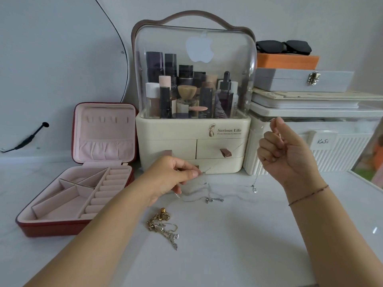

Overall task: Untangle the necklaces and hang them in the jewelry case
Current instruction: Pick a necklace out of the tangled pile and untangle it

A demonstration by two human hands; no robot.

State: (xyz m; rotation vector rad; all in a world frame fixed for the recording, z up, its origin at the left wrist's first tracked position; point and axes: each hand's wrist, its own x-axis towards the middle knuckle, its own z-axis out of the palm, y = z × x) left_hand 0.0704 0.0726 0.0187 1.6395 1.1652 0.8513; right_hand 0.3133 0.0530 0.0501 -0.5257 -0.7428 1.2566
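A thin silver necklace (256, 179) is stretched between my hands above the white table. My left hand (175, 176) pinches one part of the chain near its fingertips. Raised higher, my right hand (284, 148) grips the chain in curled fingers, and a small pendant (254, 189) dangles below it. More silver chain with a charm (211, 199) lies loose on the table between my hands. A tangled heap of gold and silver necklaces (163, 225) lies nearer to me. The red jewelry case (83, 183) stands open at the left, its pink lid upright with hooks (103, 120).
A cream cosmetics organizer (192, 129) with a clear dome and drawers stands behind my hands. White ribbed storage boxes (331, 150) and stacked boxes with sunglasses (284, 46) are at the right. A round mirror edge (124, 59) and a black cable (31, 137) are at the left.
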